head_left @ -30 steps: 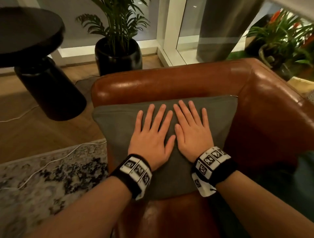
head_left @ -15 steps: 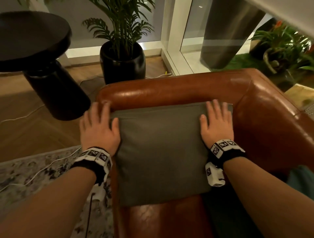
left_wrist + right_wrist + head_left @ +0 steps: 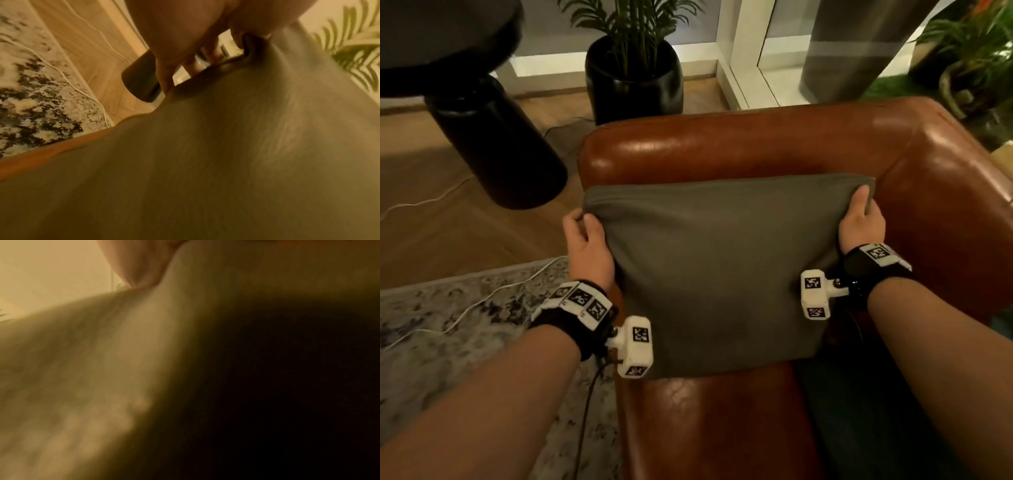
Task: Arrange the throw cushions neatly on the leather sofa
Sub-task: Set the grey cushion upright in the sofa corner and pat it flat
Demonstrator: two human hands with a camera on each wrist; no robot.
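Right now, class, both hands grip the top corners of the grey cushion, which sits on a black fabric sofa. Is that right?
Not quite. The left hand and right hand do grip the top corners of the grey cushion, but the head view shows a brown leather sofa, not black fabric.

right wrist view – blurred | fingers (image 3: 966, 215) – hidden behind cushion (image 3: 717, 274)

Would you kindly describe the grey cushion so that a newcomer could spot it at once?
Find the brown leather sofa in front of the window. At its arm end a square grey cushion leans, with the left hand and right hand gripping its top corners. It is matte fabric against glossy leather.
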